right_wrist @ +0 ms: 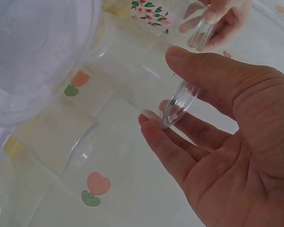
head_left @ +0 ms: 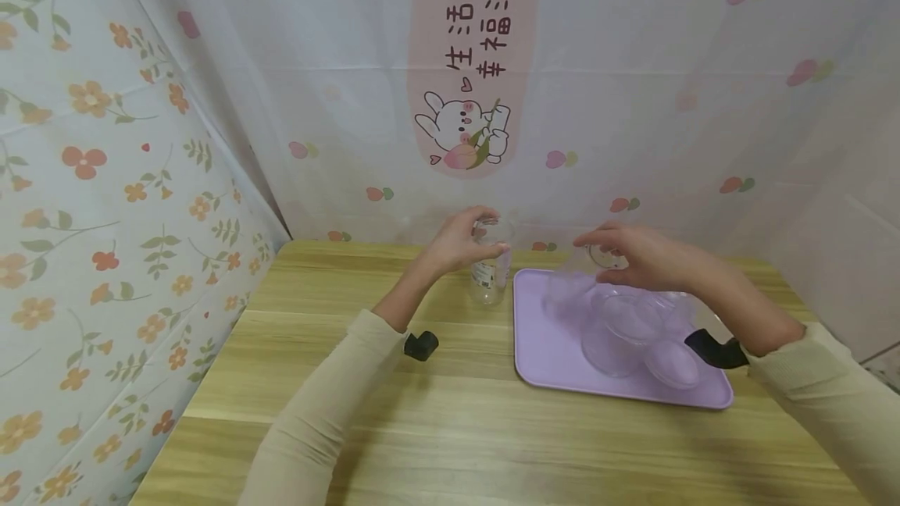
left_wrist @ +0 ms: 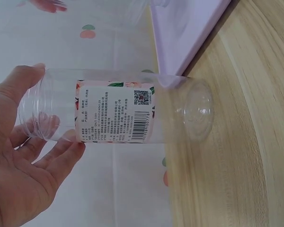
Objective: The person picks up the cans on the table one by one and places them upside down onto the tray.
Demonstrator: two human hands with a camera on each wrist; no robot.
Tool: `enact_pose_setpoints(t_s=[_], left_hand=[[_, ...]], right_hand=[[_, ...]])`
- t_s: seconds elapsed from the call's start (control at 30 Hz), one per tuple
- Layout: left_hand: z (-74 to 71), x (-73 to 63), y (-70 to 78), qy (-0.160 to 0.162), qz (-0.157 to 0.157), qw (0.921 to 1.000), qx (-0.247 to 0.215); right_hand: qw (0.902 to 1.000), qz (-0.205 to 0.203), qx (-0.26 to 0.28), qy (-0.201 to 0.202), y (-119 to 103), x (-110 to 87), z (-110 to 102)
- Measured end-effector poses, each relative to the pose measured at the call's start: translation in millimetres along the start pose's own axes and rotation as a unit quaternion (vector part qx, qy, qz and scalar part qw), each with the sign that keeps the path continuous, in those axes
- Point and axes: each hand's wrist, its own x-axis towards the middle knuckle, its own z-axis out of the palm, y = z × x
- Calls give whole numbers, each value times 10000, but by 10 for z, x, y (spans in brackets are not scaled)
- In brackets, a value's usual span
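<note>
My left hand [head_left: 458,244] grips a clear plastic jar [head_left: 487,279] round its top, fingers on one side and thumb on the other. The jar stands upright near the back of the table, left of the tray, and its printed label [left_wrist: 116,113] faces the left wrist camera. Above the lilac tray's [head_left: 544,365] left back part, my right hand [head_left: 650,258] holds a second clear jar [head_left: 568,281] by its neck [right_wrist: 180,105]. That jar is tilted and blurred in the head view. Its see-through body is hard to make out.
Several clear, round plastic containers [head_left: 612,354] sit on the tray, overlapping in view. The wooden table [head_left: 436,428] reaches to a printed cloth [head_left: 337,100] hanging behind it. A flowered cloth [head_left: 105,217] hangs at the left.
</note>
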Motion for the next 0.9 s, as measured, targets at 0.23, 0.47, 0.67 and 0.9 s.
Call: enact_pose_setpoints(t_s=[0.23,0.47,0.67,0.9], left_hand=[[14,-4,5,52,-16,10000,30],[27,-4,11,91,-72,9999,27],[29,-2,27,104,-82,9999,67],[37,6,13,101,-122,9999,14]], right_hand=[[9997,61,-69,-216,53,46,-14],[9983,215,7,-538,98,110,-1],[9956,313,-39,-881,136,165,38],[9955,230,-205,-899,157,191,59]])
